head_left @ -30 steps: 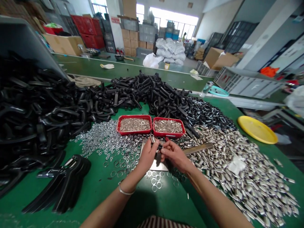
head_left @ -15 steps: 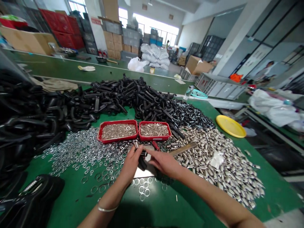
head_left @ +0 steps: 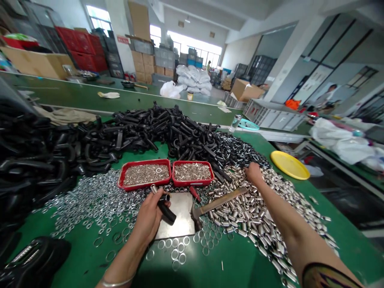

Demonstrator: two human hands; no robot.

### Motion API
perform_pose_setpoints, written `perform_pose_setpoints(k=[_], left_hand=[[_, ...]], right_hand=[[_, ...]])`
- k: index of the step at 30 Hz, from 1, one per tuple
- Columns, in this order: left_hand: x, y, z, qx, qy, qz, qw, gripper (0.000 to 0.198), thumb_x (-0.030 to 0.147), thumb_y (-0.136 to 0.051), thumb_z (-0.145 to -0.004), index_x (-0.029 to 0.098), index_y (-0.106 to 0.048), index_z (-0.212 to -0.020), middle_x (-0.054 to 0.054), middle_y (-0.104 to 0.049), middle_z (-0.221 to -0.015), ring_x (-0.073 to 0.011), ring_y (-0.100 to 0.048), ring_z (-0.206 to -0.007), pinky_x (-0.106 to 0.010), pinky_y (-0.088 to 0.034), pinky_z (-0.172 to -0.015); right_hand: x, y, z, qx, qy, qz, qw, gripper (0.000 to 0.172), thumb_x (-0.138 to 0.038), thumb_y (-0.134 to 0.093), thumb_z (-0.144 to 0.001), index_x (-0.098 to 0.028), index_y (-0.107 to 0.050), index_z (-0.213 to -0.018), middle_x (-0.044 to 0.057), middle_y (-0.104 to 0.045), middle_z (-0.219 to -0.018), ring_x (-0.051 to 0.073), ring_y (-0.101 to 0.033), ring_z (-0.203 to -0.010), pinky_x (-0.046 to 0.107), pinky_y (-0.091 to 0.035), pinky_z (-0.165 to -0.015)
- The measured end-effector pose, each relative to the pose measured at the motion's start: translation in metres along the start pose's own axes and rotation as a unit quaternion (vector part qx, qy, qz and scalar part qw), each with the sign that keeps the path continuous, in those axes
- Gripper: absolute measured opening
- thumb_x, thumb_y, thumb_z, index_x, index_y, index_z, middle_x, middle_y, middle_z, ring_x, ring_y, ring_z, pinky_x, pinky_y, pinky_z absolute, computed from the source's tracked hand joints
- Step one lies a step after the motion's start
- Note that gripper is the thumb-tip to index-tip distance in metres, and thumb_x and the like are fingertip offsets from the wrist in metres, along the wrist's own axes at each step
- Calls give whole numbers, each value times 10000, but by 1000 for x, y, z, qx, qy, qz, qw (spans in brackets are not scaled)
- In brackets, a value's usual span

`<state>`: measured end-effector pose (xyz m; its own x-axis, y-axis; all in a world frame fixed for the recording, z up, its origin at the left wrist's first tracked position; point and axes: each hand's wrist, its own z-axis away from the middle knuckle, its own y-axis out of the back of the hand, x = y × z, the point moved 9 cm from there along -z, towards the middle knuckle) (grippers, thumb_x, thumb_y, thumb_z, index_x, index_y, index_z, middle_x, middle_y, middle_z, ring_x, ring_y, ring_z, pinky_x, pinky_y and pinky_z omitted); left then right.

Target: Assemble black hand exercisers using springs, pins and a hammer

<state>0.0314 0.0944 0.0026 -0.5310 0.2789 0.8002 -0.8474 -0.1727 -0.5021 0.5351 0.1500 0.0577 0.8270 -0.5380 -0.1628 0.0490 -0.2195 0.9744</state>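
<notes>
My left hand [head_left: 147, 214] is closed round a black curved handle part [head_left: 168, 215], its hollow end facing up. A metal coil spring [head_left: 154, 189] pokes out above the fingers of the same hand. Beside and partly under that part lies a flat metal plate [head_left: 183, 222]. Far to the right, my right hand [head_left: 254, 173] reaches to the border between the black bolts [head_left: 237, 148] and the heap of silver springs [head_left: 255, 212]; its fingertips are mostly hidden. A hammer [head_left: 223, 200] lies between the plate and the springs.
Two red trays [head_left: 144, 185] of small metal pins stand behind the plate. Black handles [head_left: 180, 128] are heaped behind them. Silver nuts [head_left: 87, 200] spread at left, thin rings [head_left: 175, 254] in front. A yellow lid [head_left: 289, 165] lies right, with a grey crate [head_left: 273, 114] beyond.
My right hand has left the black part near my left hand and moved right to the heap. My left hand, still holding the part, has shifted left, uncovering the plate and hammer head.
</notes>
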Motion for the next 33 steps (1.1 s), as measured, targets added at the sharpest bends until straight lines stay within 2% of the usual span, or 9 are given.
perform_pose_setpoints(k=[5, 8, 11, 14, 18, 22, 26, 31, 33], left_hand=[[0, 5, -5, 6, -5, 20, 1000, 381, 442, -780, -751, 139, -595, -891, -16, -634, -843, -106, -572, -676, -255, -504, -641], [-3, 0, -5, 2, 6, 34, 999, 387, 437, -791, -736, 139, -582, -866, -15, -619, -805, -103, -559, -650, -258, -495, -630], [-8, -11, -1, -18, 12, 22, 1000, 401, 462, -779, -745, 139, -590, -888, -23, -621, -837, -98, -557, -645, -262, -495, -643], [-10, -21, 6, -49, 3, 6, 999, 395, 484, -742, -785, 145, -597, -927, -35, -628, -906, -104, -571, -694, -253, -493, -665], [-4, -21, 12, -64, -17, -40, 997, 405, 544, -683, -819, 164, -591, -926, -34, -637, -901, -124, -579, -716, -259, -489, -683], [6, -20, 15, -76, -60, -152, 984, 414, 581, -617, -851, 172, -621, -910, -28, -642, -855, -147, -582, -725, -271, -482, -698], [12, -29, 19, -102, -94, -211, 968, 373, 556, -588, -879, 194, -637, -954, -34, -665, -879, -176, -608, -785, -284, -489, -733], [17, -31, 18, -98, -114, -264, 953, 336, 520, -557, -907, 189, -600, -947, -23, -652, -847, -168, -600, -747, -286, -485, -720], [21, -28, 17, -86, -126, -273, 950, 330, 510, -557, -908, 185, -596, -954, -23, -652, -844, -166, -598, -741, -283, -483, -711]], right_hand=[[-6, 15, 18, -2, 56, -2, 998, 240, -222, -543, -919, -88, -616, -1103, 224, -620, -1115, 310, -594, -1084, 411, -446, -900], [-48, 42, 77, 75, 200, -149, 965, 256, -323, -575, -918, -155, -626, -1104, 149, -648, -1054, 274, -617, -973, 409, -464, -881], [-105, 36, 159, -48, 241, -333, 910, 286, -402, -634, -903, -219, -601, -1121, 75, -677, -976, 223, -646, -828, 357, -509, -760], [-173, 33, 227, -132, 297, -410, 852, 222, -372, -638, -917, -240, -602, -1092, 57, -666, -1000, 208, -645, -863, 352, -514, -791], [-222, 40, 256, -145, 374, -422, 813, 169, -287, -631, -922, -240, -598, -1081, 55, -648, -1002, 214, -630, -898, 371, -515, -816], [-237, 45, 269, -143, 457, -407, 778, 156, -238, -598, -931, -239, -600, -1087, 88, -645, -1077, 256, -604, -1057, 460, -470, -958], [-230, 26, 266, -201, 318, -510, 773, 129, -333, -628, -922, -245, -570, -997, 50, -653, -942, 224, -650, -873, 405, -527, -817], [-235, -14, 283, -353, 138, -637, 671, 254, -455, -612, -929, -239, -481, -908, -50, -596, -649, 133, -578, -529, 277, -482, -565], [-237, -16, 284, -348, 131, -643, 670, 243, -459, -572, -952, -240, -475, -907, -56, -574, -641, 128, -564, -520, 275, -476, -560]])
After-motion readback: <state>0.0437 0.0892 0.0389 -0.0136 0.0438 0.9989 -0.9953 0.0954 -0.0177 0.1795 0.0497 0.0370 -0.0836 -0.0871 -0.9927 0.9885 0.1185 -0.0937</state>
